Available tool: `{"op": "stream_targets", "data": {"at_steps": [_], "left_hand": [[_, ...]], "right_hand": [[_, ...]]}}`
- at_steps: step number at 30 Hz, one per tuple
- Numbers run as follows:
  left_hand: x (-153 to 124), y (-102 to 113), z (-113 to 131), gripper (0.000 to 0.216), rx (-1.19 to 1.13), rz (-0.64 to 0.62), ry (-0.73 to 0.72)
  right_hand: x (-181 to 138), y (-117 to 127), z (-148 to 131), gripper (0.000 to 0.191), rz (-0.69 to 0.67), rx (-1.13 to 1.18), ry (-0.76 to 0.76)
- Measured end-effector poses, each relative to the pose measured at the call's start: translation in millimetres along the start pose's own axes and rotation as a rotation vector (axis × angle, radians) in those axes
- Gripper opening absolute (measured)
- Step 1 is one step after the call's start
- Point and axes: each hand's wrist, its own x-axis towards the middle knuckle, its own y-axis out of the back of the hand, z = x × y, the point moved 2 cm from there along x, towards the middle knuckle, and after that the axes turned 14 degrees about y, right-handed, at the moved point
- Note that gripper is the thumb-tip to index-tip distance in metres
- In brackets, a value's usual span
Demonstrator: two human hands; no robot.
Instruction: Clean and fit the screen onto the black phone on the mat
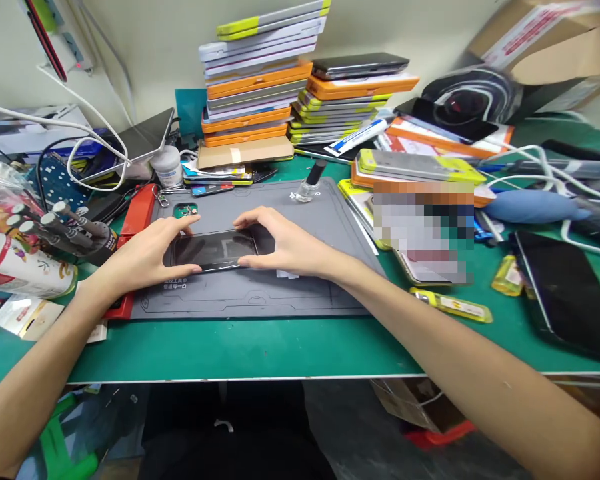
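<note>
A dark smartphone [213, 249] lies sideways just over the grey work mat [260, 293], its glossy screen facing up. My left hand [163, 250] grips its left end, thumb along the near edge and fingers at the far edge. At the other end my right hand [275, 243] pinches it the same way. Whether the phone rests on the mat or is slightly lifted I cannot tell. Beyond my left fingers is a small green circuit board [186, 210] in a dark frame. A small glass bottle with a black cap [312, 181] stands farther back on the mat.
Tall stacks of flat boxes [255, 87] rise at the back. Left of the mat are a red tool case [139, 210], a screwdriver holder [97, 240] and a tipped paper cup [23, 267]. On the right lie a yellow lighter [453, 305] and a large black phone [570, 287].
</note>
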Motion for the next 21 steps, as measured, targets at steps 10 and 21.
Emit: {"op": "stream_targets", "data": {"at_steps": [10, 21], "left_hand": [[-4.2, -1.7, 5.0, 0.091, 0.119, 0.012, -0.071], [-4.9, -0.9, 7.2, 0.088, 0.175, 0.020, -0.119]], "right_hand": [[-0.9, 5.7, 2.5, 0.064, -0.058, -0.033, 0.007], [-1.7, 9.2, 5.8, 0.077, -0.101, -0.056, 0.008]]}}
